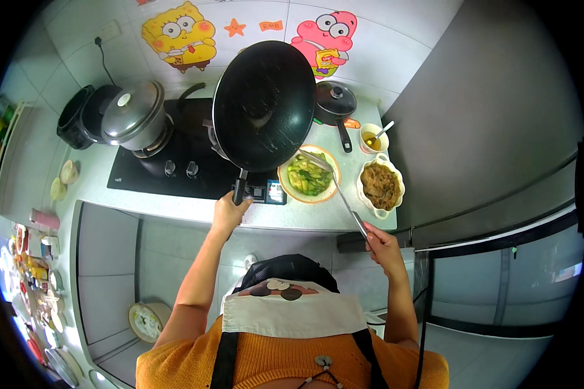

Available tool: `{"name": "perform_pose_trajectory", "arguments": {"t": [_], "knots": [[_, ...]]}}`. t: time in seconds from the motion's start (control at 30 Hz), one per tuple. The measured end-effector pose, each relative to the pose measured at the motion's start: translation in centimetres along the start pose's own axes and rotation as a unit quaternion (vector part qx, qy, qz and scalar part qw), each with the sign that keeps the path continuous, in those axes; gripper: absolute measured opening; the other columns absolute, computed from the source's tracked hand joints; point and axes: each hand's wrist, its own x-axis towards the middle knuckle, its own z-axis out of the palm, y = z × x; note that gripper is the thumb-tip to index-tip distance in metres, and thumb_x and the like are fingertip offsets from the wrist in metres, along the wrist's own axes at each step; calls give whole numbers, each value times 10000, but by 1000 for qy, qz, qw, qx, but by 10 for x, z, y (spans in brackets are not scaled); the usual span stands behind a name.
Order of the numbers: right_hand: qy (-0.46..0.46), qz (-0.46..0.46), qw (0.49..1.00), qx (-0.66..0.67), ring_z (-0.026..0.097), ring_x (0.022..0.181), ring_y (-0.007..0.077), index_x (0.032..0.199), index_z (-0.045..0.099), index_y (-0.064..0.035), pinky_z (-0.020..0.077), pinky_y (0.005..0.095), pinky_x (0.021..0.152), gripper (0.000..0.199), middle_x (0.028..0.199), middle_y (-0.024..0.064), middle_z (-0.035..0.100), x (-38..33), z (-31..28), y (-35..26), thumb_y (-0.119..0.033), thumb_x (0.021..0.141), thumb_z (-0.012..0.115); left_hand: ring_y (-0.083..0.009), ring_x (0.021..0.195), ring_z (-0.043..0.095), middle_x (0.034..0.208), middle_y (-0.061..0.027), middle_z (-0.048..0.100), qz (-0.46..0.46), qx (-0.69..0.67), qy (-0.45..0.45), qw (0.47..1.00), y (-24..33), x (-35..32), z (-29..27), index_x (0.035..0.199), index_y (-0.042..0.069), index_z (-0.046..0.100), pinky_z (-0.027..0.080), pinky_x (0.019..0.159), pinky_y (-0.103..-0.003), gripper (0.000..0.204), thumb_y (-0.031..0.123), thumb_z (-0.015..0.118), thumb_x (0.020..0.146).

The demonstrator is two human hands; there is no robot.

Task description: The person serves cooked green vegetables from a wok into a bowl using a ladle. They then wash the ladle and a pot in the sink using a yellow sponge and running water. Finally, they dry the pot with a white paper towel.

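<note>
Left hand (229, 214) has its fingers wrapped around the handle of a big round black wok (264, 107), which is tipped up with its inside showing, lower right edge right by an orange-rimmed white plate (298, 195) of chopped green vegetables (309, 178). My worry: it's a one-handed hold at the handle end, so a slack wrist could let the wok roll and knock the plate. Right hand (384, 246) has fingers closed on a long silver metal spatula (353, 214), its blade over the greens; a careless flick could send bits over the rim. A wide elbow swing might also catch the scalloped white bowl (401, 181) of brown food, pretty near the edge.

Surface-wise, it's a pale table (130, 198). Going left to right: lidded silver pot (136, 117) on a black glass stovetop (139, 174), then the plate, a small black saucepan (336, 100) with a glass lid, and a white cup (364, 131) with yellowish liquid and a spoon. Room's a tight kitchen: cream bucket (148, 321) on the floor at lower left, white tiled wall with cartoon stickers behind, tall grey panel (493, 110) closing off the right.
</note>
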Motion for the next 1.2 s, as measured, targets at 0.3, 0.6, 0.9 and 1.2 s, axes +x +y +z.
{"name": "perform_pose_trajectory", "arguments": {"t": [0.3,0.6,0.9,1.2], "knots": [[86,-299,934,-178,554,746,80,1167,575,-30,449,249,649,341,861,54,651,19,36,-53,-68,829,596,-137,382,514,489,-68,527,-17,-21,-60,998,11,-3,-11,703,-9,544,413,389,-282,237,172,688,754],[151,-377,889,-213,611,690,214,1167,594,-128,467,304,636,333,813,143,629,82,86,-112,-122,834,600,-95,344,435,474,-25,493,-25,-81,-121,989,18,-9,-10,669,18,504,340,340,-252,252,155,674,794],[165,-408,856,-270,610,702,271,1154,604,-182,471,355,649,321,806,140,626,116,79,-113,-200,833,605,-101,353,451,475,-28,496,-16,-45,-118,992,22,-16,-15,664,11,501,353,348,-256,261,158,679,786],[80,-325,850,-407,593,672,236,1105,627,-119,454,331,636,304,796,137,639,86,22,-82,-187,809,621,-123,374,494,481,-51,517,-6,-3,-82,997,30,-13,-19,731,-8,548,395,377,-273,241,186,689,761]]}}
